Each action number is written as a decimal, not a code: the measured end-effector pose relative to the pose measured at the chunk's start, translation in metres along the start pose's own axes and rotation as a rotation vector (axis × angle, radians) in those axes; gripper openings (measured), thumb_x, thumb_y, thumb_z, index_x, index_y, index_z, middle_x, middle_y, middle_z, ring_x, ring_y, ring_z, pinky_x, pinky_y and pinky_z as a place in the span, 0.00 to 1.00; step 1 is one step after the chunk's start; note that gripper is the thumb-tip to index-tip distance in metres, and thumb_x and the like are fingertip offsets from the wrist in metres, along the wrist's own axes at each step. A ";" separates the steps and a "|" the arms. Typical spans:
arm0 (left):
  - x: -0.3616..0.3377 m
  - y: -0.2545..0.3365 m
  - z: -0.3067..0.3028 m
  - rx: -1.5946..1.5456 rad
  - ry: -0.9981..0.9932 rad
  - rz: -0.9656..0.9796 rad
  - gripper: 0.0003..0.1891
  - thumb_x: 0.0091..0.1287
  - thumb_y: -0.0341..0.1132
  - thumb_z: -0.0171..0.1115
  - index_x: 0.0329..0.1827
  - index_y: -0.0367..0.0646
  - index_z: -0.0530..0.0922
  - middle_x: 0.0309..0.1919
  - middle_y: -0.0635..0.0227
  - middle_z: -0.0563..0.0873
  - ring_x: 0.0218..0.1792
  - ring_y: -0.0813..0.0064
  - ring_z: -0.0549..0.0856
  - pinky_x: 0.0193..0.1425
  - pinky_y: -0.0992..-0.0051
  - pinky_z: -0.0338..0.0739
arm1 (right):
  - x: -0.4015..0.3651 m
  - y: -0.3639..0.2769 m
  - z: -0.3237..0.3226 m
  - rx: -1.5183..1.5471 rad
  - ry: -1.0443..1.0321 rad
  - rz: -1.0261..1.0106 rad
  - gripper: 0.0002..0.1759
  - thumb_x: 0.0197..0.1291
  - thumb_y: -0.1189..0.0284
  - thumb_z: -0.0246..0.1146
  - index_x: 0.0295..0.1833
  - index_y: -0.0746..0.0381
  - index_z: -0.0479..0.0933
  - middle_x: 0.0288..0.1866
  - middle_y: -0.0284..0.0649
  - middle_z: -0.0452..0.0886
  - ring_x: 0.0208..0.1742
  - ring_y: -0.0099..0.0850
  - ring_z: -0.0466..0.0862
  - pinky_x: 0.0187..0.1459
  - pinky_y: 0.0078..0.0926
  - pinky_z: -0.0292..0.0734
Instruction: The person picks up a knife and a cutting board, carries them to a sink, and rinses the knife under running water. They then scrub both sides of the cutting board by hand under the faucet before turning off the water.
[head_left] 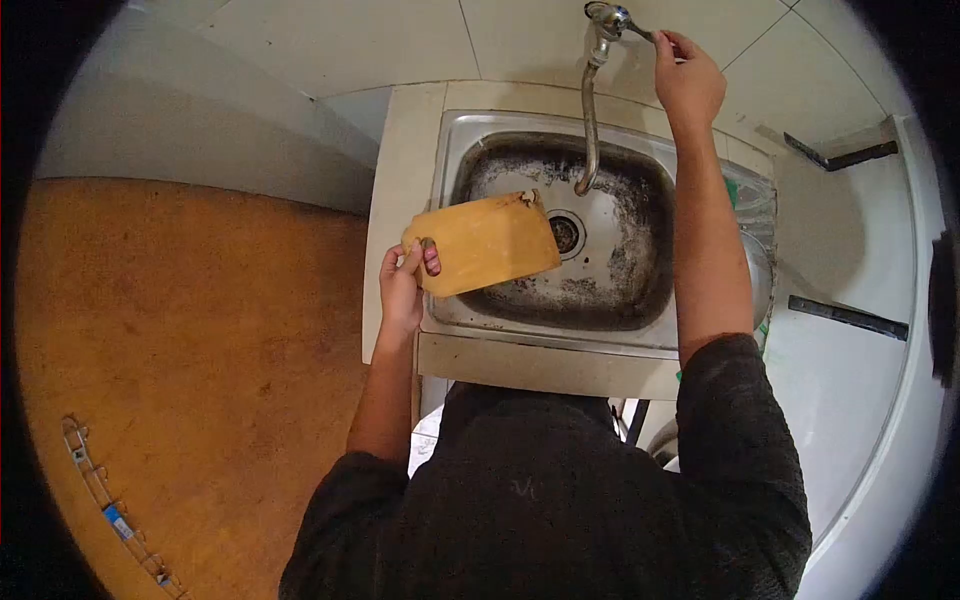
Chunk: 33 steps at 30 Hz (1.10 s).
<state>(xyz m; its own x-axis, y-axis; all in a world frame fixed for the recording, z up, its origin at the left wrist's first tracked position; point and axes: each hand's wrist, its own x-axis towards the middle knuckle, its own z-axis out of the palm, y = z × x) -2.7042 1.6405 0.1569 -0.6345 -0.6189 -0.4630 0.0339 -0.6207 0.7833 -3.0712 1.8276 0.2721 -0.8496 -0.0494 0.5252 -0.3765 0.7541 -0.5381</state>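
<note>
My left hand (pixel 403 287) grips a wooden cutting board (pixel 490 243) by the hole in its handle end, fingers passing through it. The board is held over the left part of a steel sink (pixel 625 290), its far end near the drain (pixel 566 235). One corner of the board looks dark and chipped. Up at the wall, my right hand (pixel 692 82) pinches the lever of a metal faucet (pixel 609 22). The curved spout (pixel 589 130) hangs down over the basin. I cannot make out any water running from it.
A tiled counter edge (pixel 560 365) runs along the sink's front. Dark metal brackets (pixel 848 316) stick out on the right. Something green (pixel 732 192) lies behind my right arm. A brown surface (pixel 200 350) spreads out at left, with a wire hook rack (pixel 100 495) on it.
</note>
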 end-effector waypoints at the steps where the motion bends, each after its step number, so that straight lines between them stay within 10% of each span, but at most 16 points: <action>1: 0.003 -0.001 0.003 0.020 0.007 -0.002 0.07 0.69 0.30 0.55 0.41 0.40 0.66 0.31 0.64 0.79 0.30 0.78 0.77 0.37 0.76 0.75 | 0.003 0.003 0.003 0.035 -0.008 0.007 0.17 0.57 0.51 0.60 0.44 0.49 0.83 0.36 0.35 0.85 0.37 0.36 0.84 0.41 0.32 0.77; 8: 0.027 -0.016 0.008 0.045 -0.024 -0.011 0.06 0.69 0.30 0.54 0.40 0.41 0.66 0.31 0.64 0.79 0.30 0.76 0.78 0.35 0.76 0.75 | -0.014 0.010 0.009 0.203 0.060 0.074 0.20 0.57 0.51 0.59 0.43 0.54 0.83 0.36 0.37 0.85 0.40 0.35 0.84 0.43 0.31 0.75; 15: 0.061 -0.043 0.021 0.054 -0.089 -0.014 0.04 0.70 0.30 0.53 0.39 0.40 0.67 0.31 0.64 0.78 0.30 0.77 0.78 0.34 0.76 0.75 | -0.175 0.079 0.058 0.339 -0.862 0.449 0.21 0.62 0.58 0.53 0.44 0.64 0.80 0.37 0.47 0.83 0.41 0.41 0.83 0.44 0.39 0.75; 20: 0.082 -0.054 0.045 0.113 -0.140 -0.082 0.05 0.70 0.31 0.53 0.41 0.39 0.68 0.32 0.66 0.79 0.31 0.78 0.78 0.35 0.77 0.75 | -0.231 0.087 0.083 0.319 -0.851 0.493 0.33 0.59 0.54 0.61 0.62 0.66 0.65 0.50 0.50 0.79 0.49 0.36 0.81 0.50 0.32 0.75; 33: 0.096 -0.076 0.087 0.216 -0.309 -0.314 0.10 0.69 0.35 0.54 0.48 0.39 0.74 0.39 0.69 0.82 0.40 0.78 0.82 0.44 0.75 0.76 | -0.214 0.058 0.025 -0.109 -0.718 0.481 0.55 0.47 0.45 0.67 0.70 0.67 0.52 0.62 0.62 0.65 0.60 0.53 0.72 0.58 0.42 0.68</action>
<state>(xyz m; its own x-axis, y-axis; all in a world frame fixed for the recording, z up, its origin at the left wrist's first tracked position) -2.8355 1.6699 0.0891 -0.7889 -0.2262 -0.5714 -0.3358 -0.6202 0.7090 -2.9212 1.8655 0.1118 -0.9488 -0.0827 -0.3050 0.0891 0.8560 -0.5093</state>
